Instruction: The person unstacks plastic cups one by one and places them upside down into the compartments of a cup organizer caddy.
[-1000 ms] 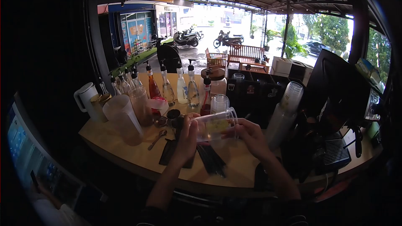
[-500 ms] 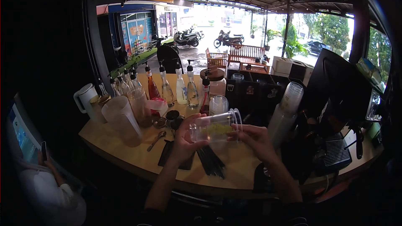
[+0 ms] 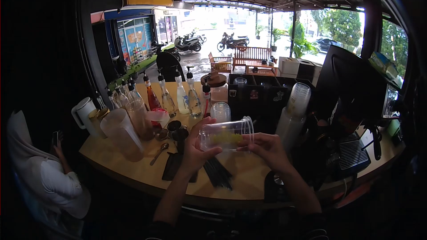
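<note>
A clear plastic cup [image 3: 225,134] with a yellow-green print lies sideways in front of me, above the counter. Its rim, which looks doubled as if two cups are nested, faces right. My left hand [image 3: 195,147] is wrapped around the base end. At the rim, the fingers and thumb of my right hand [image 3: 266,147] pinch the edge. Beneath the cup are a bundle of black straws [image 3: 217,174] and a dark flat pad [image 3: 176,169]. Just behind it stands a stack of clear cups [image 3: 220,111].
Pump bottles [image 3: 182,98], a plastic pitcher [image 3: 122,129] and a spoon [image 3: 159,154] occupy the counter's left. A black organiser box [image 3: 255,93], a tall cup stack [image 3: 297,100] and a coffee machine [image 3: 353,151] stand right. A person [image 3: 55,180] holds a phone at far left.
The view has swung slightly right, so the surroundings shift left. The doubled rims look closer together, and the cup's print faces me more. Both hands keep their hold.
</note>
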